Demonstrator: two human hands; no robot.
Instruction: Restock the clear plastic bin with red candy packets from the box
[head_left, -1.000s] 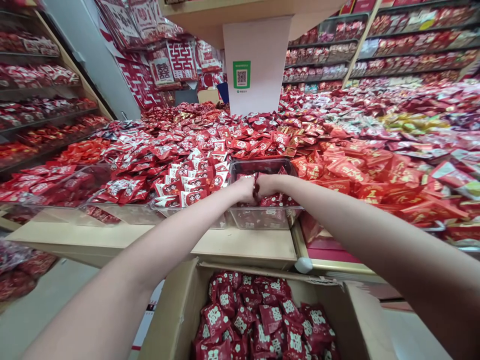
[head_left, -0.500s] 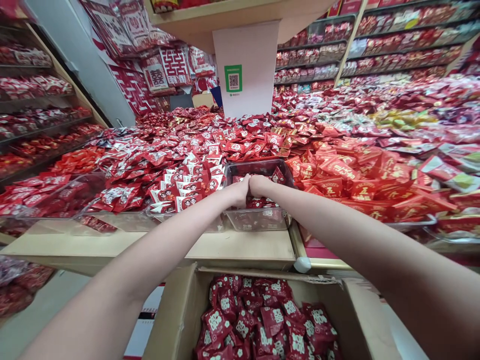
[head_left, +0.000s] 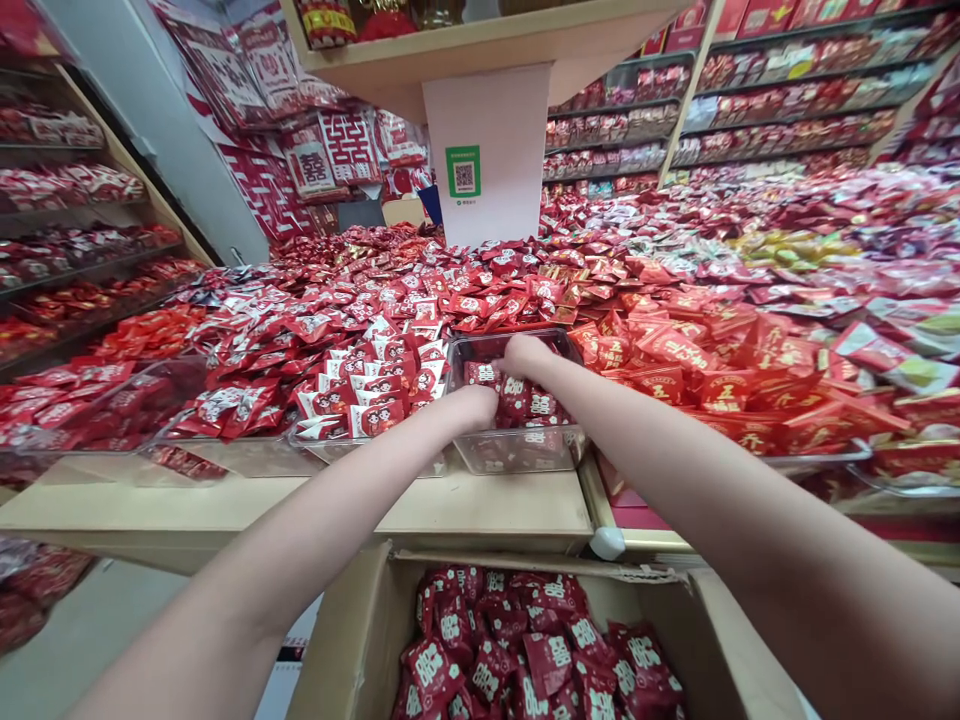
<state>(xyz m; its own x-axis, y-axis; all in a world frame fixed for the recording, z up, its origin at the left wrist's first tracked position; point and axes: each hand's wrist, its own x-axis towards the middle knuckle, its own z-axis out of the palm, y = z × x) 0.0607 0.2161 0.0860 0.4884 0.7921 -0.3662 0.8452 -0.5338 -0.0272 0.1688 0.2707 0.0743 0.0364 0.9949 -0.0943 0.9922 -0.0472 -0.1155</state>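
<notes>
Both of my hands reach into a clear plastic bin (head_left: 517,460) on the front edge of the display. Inside it lie dark red candy packets (head_left: 541,402) with pale printed characters. My left hand (head_left: 478,404) is at the bin's front left, its fingers down among the packets and out of sight. Farther back, my right hand (head_left: 527,356) bends at the wrist into the bin, and its fingers are mostly hidden too. Whether either hand grips a packet cannot be seen. Below, an open cardboard box (head_left: 349,625) contains many matching dark red packets (head_left: 491,670).
White-and-red packets (head_left: 375,390) fill the bin on the left; bright red packets (head_left: 720,370) are heaped on the right. A white post (head_left: 506,150) with a green code sign (head_left: 463,172) rises behind, under a wooden shelf (head_left: 487,50). A ledge (head_left: 480,500) runs in front.
My hands were together above the packets; now they are apart and lower in the bin. The left has come nearer to me. The view has tilted slightly upward.
</notes>
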